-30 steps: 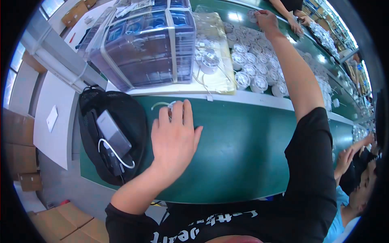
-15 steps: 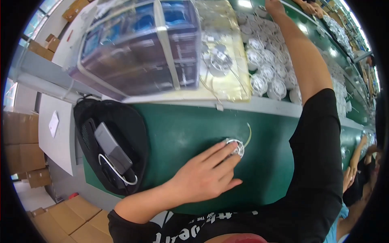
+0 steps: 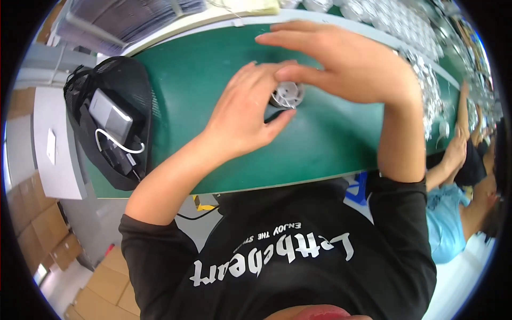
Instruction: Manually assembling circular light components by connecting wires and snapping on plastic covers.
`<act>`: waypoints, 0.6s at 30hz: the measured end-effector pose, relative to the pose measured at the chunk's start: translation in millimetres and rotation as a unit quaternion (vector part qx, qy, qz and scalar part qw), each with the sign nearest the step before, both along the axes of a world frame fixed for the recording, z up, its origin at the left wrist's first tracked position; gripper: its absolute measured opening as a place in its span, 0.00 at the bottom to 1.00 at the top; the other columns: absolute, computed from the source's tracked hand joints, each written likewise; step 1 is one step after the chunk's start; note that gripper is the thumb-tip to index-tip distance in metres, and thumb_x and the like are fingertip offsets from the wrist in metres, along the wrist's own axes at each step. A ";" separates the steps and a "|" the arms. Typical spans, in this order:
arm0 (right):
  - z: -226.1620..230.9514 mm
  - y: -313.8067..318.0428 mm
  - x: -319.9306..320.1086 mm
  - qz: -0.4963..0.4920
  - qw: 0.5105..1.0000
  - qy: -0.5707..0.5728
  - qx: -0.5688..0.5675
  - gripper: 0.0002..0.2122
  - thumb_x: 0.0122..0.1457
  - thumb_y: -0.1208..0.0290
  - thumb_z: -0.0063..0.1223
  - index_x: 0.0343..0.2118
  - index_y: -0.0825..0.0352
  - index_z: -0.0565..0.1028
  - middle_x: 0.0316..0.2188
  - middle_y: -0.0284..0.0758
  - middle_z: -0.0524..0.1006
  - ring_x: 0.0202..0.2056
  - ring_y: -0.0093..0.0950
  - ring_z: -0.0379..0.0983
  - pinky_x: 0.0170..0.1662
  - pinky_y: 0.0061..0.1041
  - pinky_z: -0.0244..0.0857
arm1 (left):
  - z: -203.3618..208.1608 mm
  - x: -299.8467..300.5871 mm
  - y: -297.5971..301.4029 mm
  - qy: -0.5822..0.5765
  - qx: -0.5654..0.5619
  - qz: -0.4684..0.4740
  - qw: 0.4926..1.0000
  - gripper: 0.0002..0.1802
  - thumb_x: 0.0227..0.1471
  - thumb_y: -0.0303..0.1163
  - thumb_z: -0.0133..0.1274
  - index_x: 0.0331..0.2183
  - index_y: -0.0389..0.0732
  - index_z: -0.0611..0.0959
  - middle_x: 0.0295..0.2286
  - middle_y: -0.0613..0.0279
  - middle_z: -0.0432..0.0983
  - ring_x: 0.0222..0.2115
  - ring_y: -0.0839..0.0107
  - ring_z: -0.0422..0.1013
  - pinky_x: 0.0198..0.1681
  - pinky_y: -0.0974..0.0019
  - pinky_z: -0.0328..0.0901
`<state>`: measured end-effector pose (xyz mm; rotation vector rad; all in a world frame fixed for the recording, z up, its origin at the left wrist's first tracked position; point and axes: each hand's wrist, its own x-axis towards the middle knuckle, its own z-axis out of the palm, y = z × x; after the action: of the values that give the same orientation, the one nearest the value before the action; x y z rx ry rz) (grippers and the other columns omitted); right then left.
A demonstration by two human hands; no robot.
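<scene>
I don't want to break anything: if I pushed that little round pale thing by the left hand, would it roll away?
The round pale part would probably slide rather than roll, since its round face points up from the green table. It may be light, being small beside the left hand. Its hard-looking rim suggests it's stiff.

Grey device in black mesh bag

A: Saw all of round part?
B: No. Lost its upper edge behind left hand and right hand; couldn't confirm finger contact.
A: Caught any blur?
B: Found right hand smeared.
A: Lost anything else?
B: Got strapped stack cropped by top edge. Couldn't resolve small pieces at far right: too tiny.
</scene>
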<state>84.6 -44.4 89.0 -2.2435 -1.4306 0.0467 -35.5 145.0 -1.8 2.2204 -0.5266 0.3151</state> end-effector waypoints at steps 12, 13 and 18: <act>-62.3 -30.3 -149.4 -0.242 0.968 -0.056 0.023 0.09 0.62 0.72 0.66 0.31 0.66 0.75 0.24 0.35 0.76 0.25 0.40 0.76 0.29 0.39 0.68 | -1.5 5.8 -10.0 -0.048 0.071 -0.063 0.994 0.38 0.45 0.38 0.74 0.59 0.52 0.82 0.40 0.61 0.77 0.43 0.58 0.76 0.55 0.51 0.71; -67.2 -28.3 -158.3 -0.237 0.970 -0.041 0.044 0.10 0.62 0.73 0.66 0.29 0.66 0.74 0.22 0.34 0.74 0.23 0.39 0.75 0.28 0.40 0.67 | -1.2 1.6 -12.2 -0.073 0.099 -0.060 0.991 0.36 0.44 0.39 0.75 0.57 0.52 0.84 0.38 0.62 0.76 0.41 0.59 0.76 0.52 0.53 0.71; -86.0 -45.3 -153.7 -0.239 0.967 -0.086 0.023 0.12 0.62 0.74 0.65 0.26 0.65 0.70 0.21 0.34 0.73 0.22 0.39 0.74 0.27 0.39 0.67 | 3.3 4.8 -14.4 -0.108 0.102 -0.050 0.988 0.33 0.42 0.38 0.75 0.54 0.51 0.87 0.34 0.62 0.73 0.38 0.59 0.74 0.45 0.56 0.71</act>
<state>-69.1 -89.7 2.9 -2.5391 -0.9193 -0.3426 -30.7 130.6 1.5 2.3601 -0.8168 0.4705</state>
